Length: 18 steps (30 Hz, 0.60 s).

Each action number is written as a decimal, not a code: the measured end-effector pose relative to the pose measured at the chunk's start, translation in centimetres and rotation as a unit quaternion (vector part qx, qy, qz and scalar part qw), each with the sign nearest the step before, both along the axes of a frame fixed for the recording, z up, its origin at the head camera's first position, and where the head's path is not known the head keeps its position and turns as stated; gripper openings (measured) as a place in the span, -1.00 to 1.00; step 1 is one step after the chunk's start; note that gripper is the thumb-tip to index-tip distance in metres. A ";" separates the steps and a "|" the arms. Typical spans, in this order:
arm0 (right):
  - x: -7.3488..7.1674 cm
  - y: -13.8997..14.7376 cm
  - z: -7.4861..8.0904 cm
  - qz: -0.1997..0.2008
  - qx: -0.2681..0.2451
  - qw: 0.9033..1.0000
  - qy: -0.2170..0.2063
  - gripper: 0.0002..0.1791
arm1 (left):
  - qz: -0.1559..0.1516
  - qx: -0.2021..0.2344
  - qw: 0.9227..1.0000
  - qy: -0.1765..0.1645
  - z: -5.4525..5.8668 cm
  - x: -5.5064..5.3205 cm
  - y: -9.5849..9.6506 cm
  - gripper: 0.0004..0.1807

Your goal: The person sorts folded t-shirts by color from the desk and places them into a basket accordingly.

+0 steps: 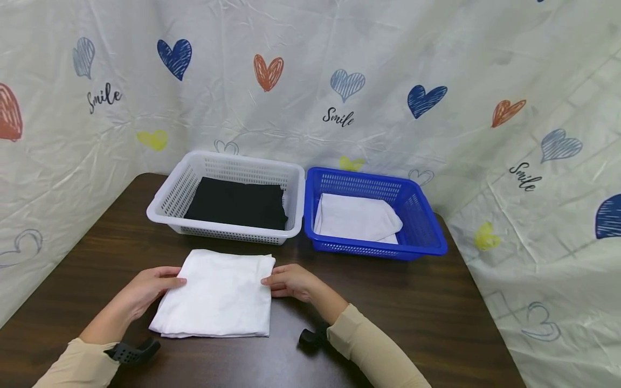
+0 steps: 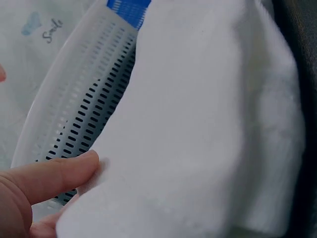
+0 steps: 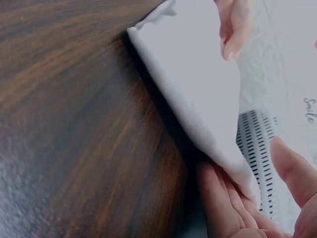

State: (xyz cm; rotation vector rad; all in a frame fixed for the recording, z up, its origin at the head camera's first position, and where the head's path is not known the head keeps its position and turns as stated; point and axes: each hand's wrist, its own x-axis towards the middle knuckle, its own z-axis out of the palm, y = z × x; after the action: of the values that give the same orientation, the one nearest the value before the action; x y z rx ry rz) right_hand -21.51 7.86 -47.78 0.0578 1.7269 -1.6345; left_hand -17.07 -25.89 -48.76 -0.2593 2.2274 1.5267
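A folded white cloth lies on the dark wooden table in front of the baskets. At its left edge my left hand pinches it, thumb on top and fingers underneath. The left wrist view shows that thumb against the fabric. By the opposite edge is my right hand. In the right wrist view its fairly straight fingers reach under the cloth's edge, while the thumb stands apart above. The cloth hides some fingertips of both hands.
Behind the cloth stands a white perforated basket holding folded black fabric. Close on its right, a blue basket holds folded white fabric. A pale sheet printed with hearts hangs beyond the table.
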 end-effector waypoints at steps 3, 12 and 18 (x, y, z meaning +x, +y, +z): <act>0.0 -0.1 -0.1 -0.006 0.002 1.000 -0.002 -0.70 | -0.008 -0.003 1.000 0.006 0.0 0.0 -0.1 -0.25; 0.4 -0.8 -0.5 -0.040 0.025 0.999 0.012 -0.67 | -0.011 -0.053 0.998 0.022 0.1 0.1 0.0 -0.26; 0.7 -1.3 -0.4 -0.073 0.034 0.996 0.027 -0.64 | -0.009 -0.017 1.000 0.023 0.0 0.1 0.2 -0.24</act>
State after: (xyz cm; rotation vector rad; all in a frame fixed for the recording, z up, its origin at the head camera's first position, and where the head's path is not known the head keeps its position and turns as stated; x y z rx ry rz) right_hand -20.78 6.60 -48.15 0.1769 1.8571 -1.6967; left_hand -17.02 -25.70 -48.74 -0.2149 2.2873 1.5015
